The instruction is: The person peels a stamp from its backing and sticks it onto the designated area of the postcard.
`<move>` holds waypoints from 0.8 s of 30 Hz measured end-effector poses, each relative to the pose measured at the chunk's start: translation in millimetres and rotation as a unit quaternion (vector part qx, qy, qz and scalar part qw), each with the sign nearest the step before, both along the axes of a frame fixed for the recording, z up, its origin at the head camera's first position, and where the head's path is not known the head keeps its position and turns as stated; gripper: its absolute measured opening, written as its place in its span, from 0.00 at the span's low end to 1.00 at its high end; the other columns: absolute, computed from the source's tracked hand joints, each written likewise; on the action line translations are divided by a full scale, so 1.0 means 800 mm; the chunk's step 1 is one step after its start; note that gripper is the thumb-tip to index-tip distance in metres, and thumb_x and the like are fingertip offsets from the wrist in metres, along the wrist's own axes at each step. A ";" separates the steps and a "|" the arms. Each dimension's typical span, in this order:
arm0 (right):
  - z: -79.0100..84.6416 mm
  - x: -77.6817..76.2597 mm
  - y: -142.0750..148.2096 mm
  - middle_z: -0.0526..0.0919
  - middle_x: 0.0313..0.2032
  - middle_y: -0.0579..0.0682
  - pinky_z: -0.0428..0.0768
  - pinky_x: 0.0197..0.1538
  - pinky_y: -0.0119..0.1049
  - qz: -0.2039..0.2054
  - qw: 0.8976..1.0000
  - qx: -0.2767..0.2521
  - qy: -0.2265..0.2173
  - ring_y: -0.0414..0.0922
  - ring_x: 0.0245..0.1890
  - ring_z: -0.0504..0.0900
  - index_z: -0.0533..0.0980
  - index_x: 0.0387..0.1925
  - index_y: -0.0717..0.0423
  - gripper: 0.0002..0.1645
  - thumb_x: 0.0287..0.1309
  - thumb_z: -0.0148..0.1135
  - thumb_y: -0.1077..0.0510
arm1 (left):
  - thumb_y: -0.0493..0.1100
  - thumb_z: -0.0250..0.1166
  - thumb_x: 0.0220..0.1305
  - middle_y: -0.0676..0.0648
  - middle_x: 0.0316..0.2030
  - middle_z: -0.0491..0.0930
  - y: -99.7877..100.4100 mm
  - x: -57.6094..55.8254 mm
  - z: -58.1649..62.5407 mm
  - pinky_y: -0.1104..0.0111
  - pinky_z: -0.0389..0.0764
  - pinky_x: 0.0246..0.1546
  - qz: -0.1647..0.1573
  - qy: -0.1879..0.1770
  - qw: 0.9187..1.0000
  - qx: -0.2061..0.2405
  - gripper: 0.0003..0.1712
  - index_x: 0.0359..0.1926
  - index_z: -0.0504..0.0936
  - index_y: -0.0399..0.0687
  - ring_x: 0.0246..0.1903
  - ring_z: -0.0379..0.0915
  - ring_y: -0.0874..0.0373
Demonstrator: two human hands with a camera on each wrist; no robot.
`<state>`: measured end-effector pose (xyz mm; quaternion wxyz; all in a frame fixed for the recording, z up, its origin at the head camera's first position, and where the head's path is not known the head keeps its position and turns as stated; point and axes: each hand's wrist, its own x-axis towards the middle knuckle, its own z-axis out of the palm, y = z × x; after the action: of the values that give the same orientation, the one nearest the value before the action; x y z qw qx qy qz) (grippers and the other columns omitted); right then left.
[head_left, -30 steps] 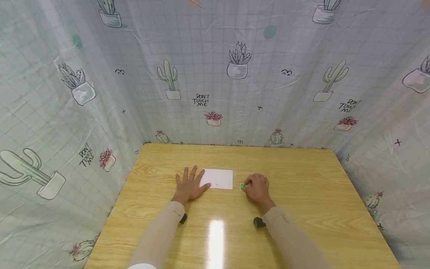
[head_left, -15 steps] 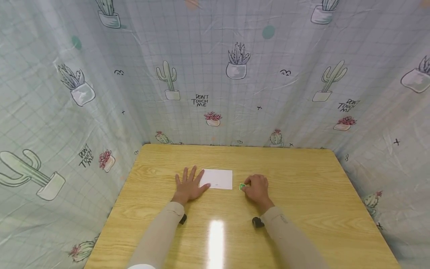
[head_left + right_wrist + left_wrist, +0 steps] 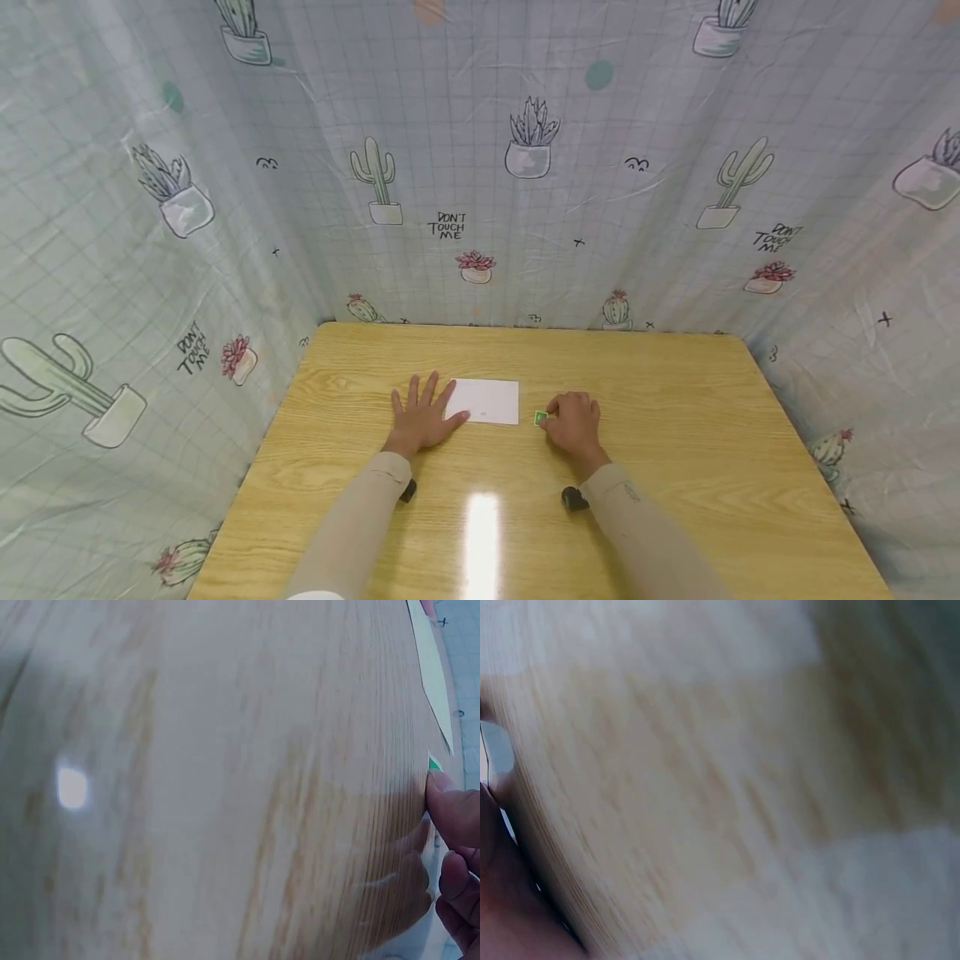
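Observation:
A plain white rectangle of paper (image 3: 487, 400), like an envelope or card with a tiny mark near its bottom edge, lies flat on the table. My left hand (image 3: 422, 421) is spread palm down at its left side, thumb and index finger over the paper's edge. To the right of the paper, my right hand (image 3: 576, 423) pinches a small green square with a white border (image 3: 540, 417), like a stamp, at table level. In the right wrist view the thumb covers most of the green piece (image 3: 434, 762). The left wrist view shows only part of the left hand (image 3: 510, 892).
Light wood-grain table (image 3: 675, 400) stretches around both hands. A curtain printed with cacti (image 3: 532, 208) hangs behind the far edge and along both sides. Small black devices (image 3: 574, 498) sit at the wrists. Bright glare (image 3: 482, 542) lies on the near tabletop.

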<state>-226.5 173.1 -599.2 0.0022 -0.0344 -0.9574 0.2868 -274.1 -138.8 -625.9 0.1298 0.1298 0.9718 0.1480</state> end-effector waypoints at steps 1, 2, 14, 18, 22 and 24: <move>0.001 0.000 0.000 0.85 0.45 0.57 0.54 0.75 0.72 0.001 1.000 -0.001 0.000 0.63 0.67 0.71 0.86 0.40 0.59 0.13 0.58 0.75 0.54 | 0.84 0.40 0.68 0.51 0.86 0.29 0.000 0.000 0.000 0.25 0.21 0.72 0.000 -0.001 1.000 -0.001 0.51 0.84 0.42 0.73 0.83 0.15 0.37; 0.001 0.000 -0.001 0.85 0.45 0.57 0.53 0.75 0.73 0.001 1.000 -0.002 0.000 0.62 0.66 0.71 0.86 0.40 0.59 0.13 0.58 0.75 0.54 | 0.84 0.39 0.68 0.51 0.85 0.29 0.000 0.000 0.000 0.25 0.21 0.72 0.001 -0.003 1.000 -0.003 0.51 0.84 0.41 0.73 0.83 0.15 0.37; -0.003 -0.001 0.000 0.85 0.44 0.56 0.51 0.76 0.73 0.001 1.000 -0.010 0.002 0.63 0.68 0.70 0.85 0.44 0.59 0.16 0.58 0.76 0.55 | 0.83 0.40 0.69 0.51 0.85 0.29 0.002 0.002 0.005 0.26 0.20 0.73 0.002 -0.003 1.000 0.009 0.51 0.84 0.41 0.72 0.83 0.14 0.38; -0.001 0.000 -0.001 0.84 0.47 0.58 0.52 0.76 0.72 0.000 1.000 -0.006 -0.001 0.64 0.68 0.69 0.84 0.46 0.58 0.17 0.59 0.75 0.54 | 0.84 0.39 0.69 0.51 0.85 0.28 0.001 0.001 0.005 0.27 0.20 0.73 0.003 -0.008 1.000 0.003 0.51 0.84 0.40 0.72 0.83 0.14 0.38; 0.001 0.000 -0.002 0.82 0.42 0.56 0.52 0.76 0.72 -0.002 1.000 0.001 -0.003 0.64 0.68 0.69 0.85 0.42 0.58 0.13 0.59 0.74 0.55 | 0.84 0.40 0.68 0.51 0.85 0.29 0.001 0.001 0.006 0.27 0.20 0.73 0.004 -0.006 1.000 0.004 0.51 0.84 0.41 0.72 0.83 0.15 0.38; 0.002 0.000 -0.003 0.82 0.42 0.56 0.52 0.76 0.72 -0.004 1.000 0.002 -0.006 0.63 0.67 0.70 0.85 0.41 0.58 0.12 0.59 0.74 0.55 | 0.83 0.40 0.69 0.51 0.85 0.29 0.002 0.001 0.006 0.27 0.20 0.73 0.004 -0.006 1.000 0.005 0.51 0.84 0.41 0.72 0.83 0.15 0.38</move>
<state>-226.1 170.8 -597.8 -0.0023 -0.0397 -0.9579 0.2843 -273.2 -137.3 -620.8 0.1339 0.1257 0.9709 0.1539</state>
